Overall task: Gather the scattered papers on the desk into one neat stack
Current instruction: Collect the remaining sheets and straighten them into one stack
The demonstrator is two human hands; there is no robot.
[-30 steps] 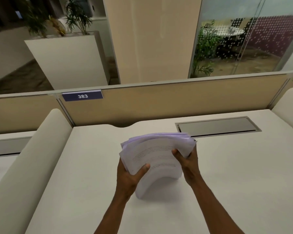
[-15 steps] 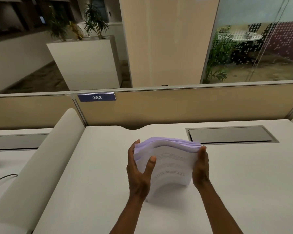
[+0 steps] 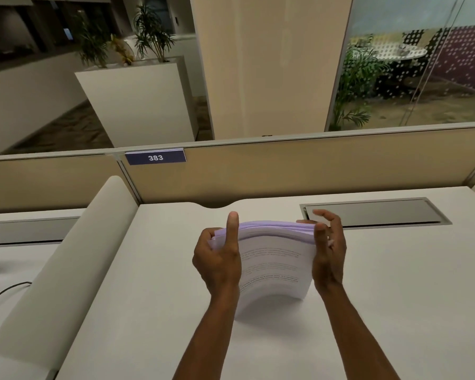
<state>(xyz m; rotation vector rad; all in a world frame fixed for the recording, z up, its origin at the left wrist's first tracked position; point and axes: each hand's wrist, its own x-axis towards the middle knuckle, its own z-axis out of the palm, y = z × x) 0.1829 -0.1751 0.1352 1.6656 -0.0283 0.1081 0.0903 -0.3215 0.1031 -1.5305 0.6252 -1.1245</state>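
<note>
Paper stack (image 3: 274, 259) stood on edge on the tabletop (image 3: 395, 283), bowed; left hand (image 3: 220, 259) gripped its left side, thumb up; right hand (image 3: 328, 253) pressed the right side, fingers loose

This is an open-plan office. A white bench (image 3: 368, 297) sits in a cubicle bounded by a tan partition (image 3: 313, 165) bearing a numbered plate "383" (image 3: 155, 157). A cable hatch (image 3: 373, 212) is set into the bench. Beyond stand a white planter (image 3: 137, 102) and a glass-walled meeting room (image 3: 412, 64).
</note>
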